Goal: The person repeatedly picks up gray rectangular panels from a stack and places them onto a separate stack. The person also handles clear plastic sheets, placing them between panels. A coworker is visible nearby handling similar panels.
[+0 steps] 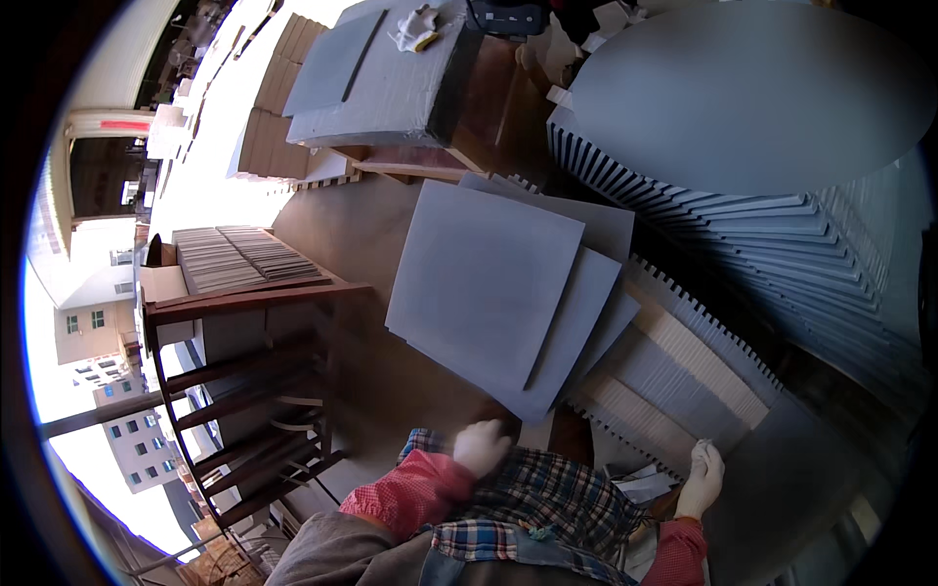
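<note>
My left hand [482,447], in a white glove, is curled and blurred in front of my plaid apron [567,483]. It is just below a pile of grey square boards [484,283], whose sheets lie fanned out at different angles. Whether its fingers hold anything is not visible. My right hand [702,481], also in a white glove, has its fingers drawn together beside the near right corner of a stack of pale and grey strips [674,381]. Anything between those fingertips is too small to make out.
Tall stacks of grey boards [723,234] stand at the right, with a large grey oval surface [752,98] above them. A wrapped block [376,98] carrying a crumpled glove [417,27] is at the back. On the left, a wooden rack [244,303] bears rows of cardboard pieces [244,256].
</note>
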Demonstrator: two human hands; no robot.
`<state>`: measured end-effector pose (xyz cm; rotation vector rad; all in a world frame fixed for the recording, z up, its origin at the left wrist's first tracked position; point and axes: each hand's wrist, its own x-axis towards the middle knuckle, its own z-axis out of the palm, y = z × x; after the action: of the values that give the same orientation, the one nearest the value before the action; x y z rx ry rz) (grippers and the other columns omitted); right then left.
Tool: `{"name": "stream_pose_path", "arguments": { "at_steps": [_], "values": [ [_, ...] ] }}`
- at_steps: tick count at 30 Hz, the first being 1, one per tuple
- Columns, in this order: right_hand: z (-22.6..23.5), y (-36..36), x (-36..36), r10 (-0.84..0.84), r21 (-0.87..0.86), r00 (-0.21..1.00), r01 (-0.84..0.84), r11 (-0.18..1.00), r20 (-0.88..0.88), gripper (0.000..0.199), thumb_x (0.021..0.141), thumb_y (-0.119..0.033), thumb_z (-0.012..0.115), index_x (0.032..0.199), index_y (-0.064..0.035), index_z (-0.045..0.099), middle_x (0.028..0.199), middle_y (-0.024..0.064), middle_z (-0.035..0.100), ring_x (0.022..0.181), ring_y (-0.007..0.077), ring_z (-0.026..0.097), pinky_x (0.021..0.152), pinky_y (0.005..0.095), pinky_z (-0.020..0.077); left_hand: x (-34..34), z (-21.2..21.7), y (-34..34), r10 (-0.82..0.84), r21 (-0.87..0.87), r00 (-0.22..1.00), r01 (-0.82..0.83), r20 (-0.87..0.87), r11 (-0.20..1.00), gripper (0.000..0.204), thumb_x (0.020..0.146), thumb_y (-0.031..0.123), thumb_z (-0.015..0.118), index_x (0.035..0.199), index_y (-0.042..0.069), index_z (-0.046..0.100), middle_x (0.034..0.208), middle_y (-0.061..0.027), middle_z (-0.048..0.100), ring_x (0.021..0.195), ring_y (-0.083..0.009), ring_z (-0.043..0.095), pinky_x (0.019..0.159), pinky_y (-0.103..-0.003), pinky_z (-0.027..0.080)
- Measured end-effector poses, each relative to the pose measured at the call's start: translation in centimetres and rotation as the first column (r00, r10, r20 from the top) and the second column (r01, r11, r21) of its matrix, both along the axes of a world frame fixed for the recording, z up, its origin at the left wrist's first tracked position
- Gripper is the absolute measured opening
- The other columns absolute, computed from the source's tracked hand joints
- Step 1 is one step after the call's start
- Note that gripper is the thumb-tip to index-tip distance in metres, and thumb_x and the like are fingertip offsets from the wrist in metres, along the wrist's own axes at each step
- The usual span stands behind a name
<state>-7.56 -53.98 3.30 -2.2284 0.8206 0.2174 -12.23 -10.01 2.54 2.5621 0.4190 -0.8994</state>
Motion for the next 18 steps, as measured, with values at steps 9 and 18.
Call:
{"name": "stream_pose_path", "arguments": {
  "at_steps": [9, 18],
  "values": [
    [7.5, 11.9, 7.5, 0.471, 0.268, 0.882, -0.455, 0.849, 0.006, 0.035, 0.101, -0.011, 0.053, 0.13, 0.0016, 0.065, 0.121, 0.0181, 0.073, 0.114, 0.0274, 0.069, 0.102, 0.0369, 0.0511, -0.7, 2.5, 0.8, 0.403, -0.052, 0.915, -0.403, -0.005, 0.914, 0.043, 0.094, 0.039, 0.063, 0.118, 0.004, 0.069, 0.114, -0.0221, 0.071, 0.11, -0.0402, 0.067, 0.097, -0.05, 0.053],
    [10.4, 15.7, 9.7, 0.779, 0.135, 0.554, -0.783, 0.608, -0.295, 0.045, 0.101, -0.036, 0.062, 0.13, -0.0033, 0.069, 0.119, 0.0239, 0.073, 0.11, 0.0355, 0.071, 0.096, 0.0416, 0.0533, -6.4, 2.0, 2.6, 0.563, -0.115, 0.823, -0.554, 0.078, 0.825, 0.037, 0.094, 0.036, 0.061, 0.11, 0.003, 0.07, 0.109, -0.0222, 0.072, 0.104, -0.0414, 0.068, 0.093, -0.052, 0.054]
  ]
}}
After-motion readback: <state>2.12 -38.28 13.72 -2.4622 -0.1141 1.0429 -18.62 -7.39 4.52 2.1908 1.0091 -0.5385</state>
